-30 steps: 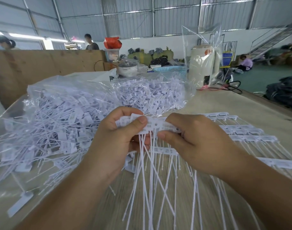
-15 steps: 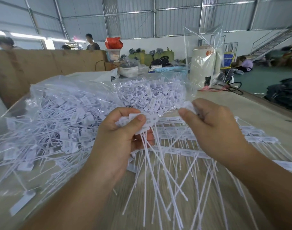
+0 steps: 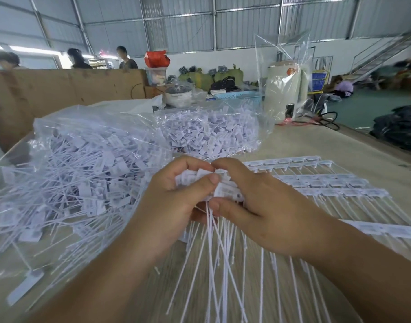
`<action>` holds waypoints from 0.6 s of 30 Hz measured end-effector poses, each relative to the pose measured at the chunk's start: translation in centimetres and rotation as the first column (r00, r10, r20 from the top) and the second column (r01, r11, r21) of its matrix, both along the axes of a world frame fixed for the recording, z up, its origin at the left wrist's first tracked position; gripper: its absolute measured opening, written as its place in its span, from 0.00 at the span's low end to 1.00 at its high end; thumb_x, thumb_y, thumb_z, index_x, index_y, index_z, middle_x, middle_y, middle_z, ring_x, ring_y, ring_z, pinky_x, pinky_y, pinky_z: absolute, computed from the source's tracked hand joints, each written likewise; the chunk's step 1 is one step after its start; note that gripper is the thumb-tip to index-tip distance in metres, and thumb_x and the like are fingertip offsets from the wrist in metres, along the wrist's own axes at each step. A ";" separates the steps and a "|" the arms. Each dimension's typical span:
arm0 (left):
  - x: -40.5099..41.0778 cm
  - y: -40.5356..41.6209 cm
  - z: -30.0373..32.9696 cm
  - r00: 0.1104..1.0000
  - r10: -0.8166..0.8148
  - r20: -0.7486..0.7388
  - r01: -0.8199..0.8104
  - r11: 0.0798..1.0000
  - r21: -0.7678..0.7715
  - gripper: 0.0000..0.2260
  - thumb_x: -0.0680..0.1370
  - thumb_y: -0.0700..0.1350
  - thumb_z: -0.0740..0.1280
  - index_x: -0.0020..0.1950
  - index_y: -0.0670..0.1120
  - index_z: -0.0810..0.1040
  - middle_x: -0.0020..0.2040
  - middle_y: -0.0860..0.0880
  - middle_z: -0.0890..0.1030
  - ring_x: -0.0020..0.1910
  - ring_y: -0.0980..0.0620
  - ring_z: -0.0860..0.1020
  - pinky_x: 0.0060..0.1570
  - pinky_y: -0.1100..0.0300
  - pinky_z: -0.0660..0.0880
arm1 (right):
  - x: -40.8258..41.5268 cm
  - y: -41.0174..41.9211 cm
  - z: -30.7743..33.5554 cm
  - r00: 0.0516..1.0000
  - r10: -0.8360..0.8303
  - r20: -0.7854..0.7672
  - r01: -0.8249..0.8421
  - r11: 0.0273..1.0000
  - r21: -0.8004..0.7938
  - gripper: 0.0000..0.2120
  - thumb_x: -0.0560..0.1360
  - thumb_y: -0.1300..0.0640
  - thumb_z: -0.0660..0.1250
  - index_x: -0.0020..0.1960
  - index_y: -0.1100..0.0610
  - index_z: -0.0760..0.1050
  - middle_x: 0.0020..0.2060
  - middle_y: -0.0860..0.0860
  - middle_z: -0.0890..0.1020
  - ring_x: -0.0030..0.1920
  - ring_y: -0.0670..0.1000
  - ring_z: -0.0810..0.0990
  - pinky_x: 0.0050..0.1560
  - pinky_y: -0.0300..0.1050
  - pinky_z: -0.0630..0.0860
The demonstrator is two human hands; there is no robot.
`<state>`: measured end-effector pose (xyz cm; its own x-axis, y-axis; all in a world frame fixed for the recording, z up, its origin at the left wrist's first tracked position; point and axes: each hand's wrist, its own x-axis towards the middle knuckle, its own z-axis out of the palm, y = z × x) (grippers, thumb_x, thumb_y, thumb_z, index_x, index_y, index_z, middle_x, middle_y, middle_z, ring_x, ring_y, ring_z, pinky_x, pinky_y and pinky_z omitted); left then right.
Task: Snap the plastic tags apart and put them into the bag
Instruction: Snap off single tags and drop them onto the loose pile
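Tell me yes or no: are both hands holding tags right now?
Yes, the left hand and right hand both grip the bunch of white tags.

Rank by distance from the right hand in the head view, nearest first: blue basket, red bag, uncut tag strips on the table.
From the right hand:
1. Tag strips, on the table just right of it.
2. Blue basket, behind the bagged tags.
3. Red bag, far back left, on a clear container.

both hands meet, left hand [image 3: 174, 201] and right hand [image 3: 265, 206] curled
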<state>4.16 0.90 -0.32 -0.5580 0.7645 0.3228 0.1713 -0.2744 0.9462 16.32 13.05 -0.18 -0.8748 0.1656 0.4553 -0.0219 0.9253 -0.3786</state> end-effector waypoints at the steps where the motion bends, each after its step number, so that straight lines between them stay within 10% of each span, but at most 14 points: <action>1: 0.0 0.0 0.0 1.000 -0.007 0.002 0.007 1.000 0.002 0.05 0.68 0.47 0.72 0.43 0.50 0.82 0.39 0.45 0.83 0.34 0.45 0.81 0.33 0.53 0.79 | 0.0 -0.1 0.0 1.000 0.003 -0.003 -0.003 1.000 0.002 0.21 0.79 0.43 0.59 0.69 0.47 0.61 0.27 0.37 0.74 0.26 0.39 0.73 0.27 0.35 0.62; 9: -0.3 -0.1 0.0 0.999 -0.005 -0.033 0.005 1.000 0.013 0.12 0.62 0.47 0.80 0.43 0.51 0.82 0.40 0.45 0.85 0.34 0.47 0.83 0.30 0.57 0.78 | 0.2 -0.3 0.3 1.000 0.018 -0.012 -0.018 1.000 -0.016 0.21 0.78 0.41 0.60 0.68 0.46 0.63 0.31 0.42 0.75 0.29 0.41 0.74 0.30 0.39 0.65; 18: -1.9 -0.5 0.9 0.991 0.094 0.090 -0.101 0.992 0.074 0.18 0.56 0.48 0.78 0.43 0.47 0.82 0.38 0.40 0.84 0.31 0.43 0.81 0.29 0.54 0.78 | 0.8 0.5 1.2 0.996 -0.085 -0.004 0.085 0.996 0.018 0.18 0.78 0.41 0.57 0.42 0.55 0.71 0.28 0.48 0.70 0.31 0.50 0.71 0.35 0.55 0.72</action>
<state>2.28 0.40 0.56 -0.6572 0.6792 0.3269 0.1194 -0.3344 0.9348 17.12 13.56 0.97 -0.8563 0.2307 0.4621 0.0554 0.9306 -0.3619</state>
